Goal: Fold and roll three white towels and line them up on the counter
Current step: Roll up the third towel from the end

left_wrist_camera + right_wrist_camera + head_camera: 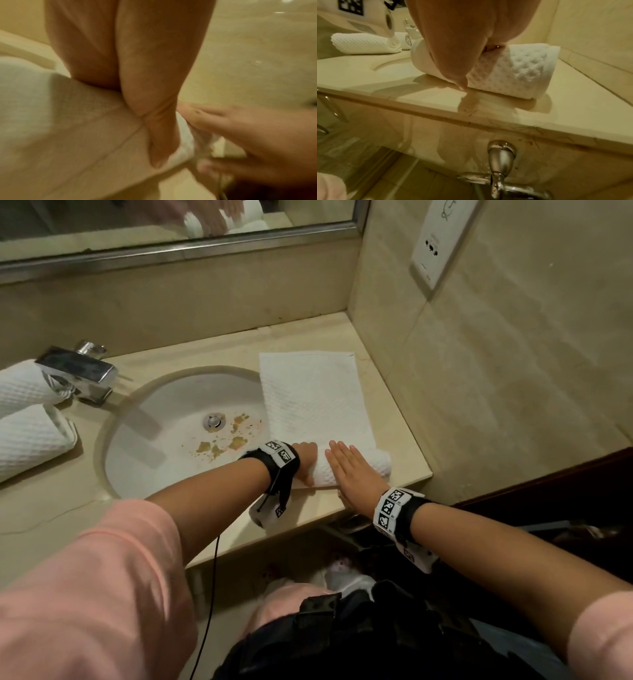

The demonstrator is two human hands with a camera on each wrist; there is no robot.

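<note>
A white waffle towel (315,395) lies folded into a long strip on the counter (407,436), right of the sink. Its near end is wound into a roll (378,463) by the counter's front edge, also seen in the right wrist view (522,73). My left hand (306,462) curls over the roll's left end, thumb on the near side. My right hand (352,470) lies flat on the roll's middle with straight fingers (453,47). In the blurred left wrist view, my left palm (137,67) presses on the towel (77,121). Two rolled towels (24,392) (30,440) lie left of the faucet.
The white sink (178,440) with brown stains sits left of the towel, and a chrome faucet (78,371) stands at its back left. A tiled wall (513,371) bounds the counter on the right, with a mirror (171,220) behind. A metal fitting (501,155) hangs under the counter edge.
</note>
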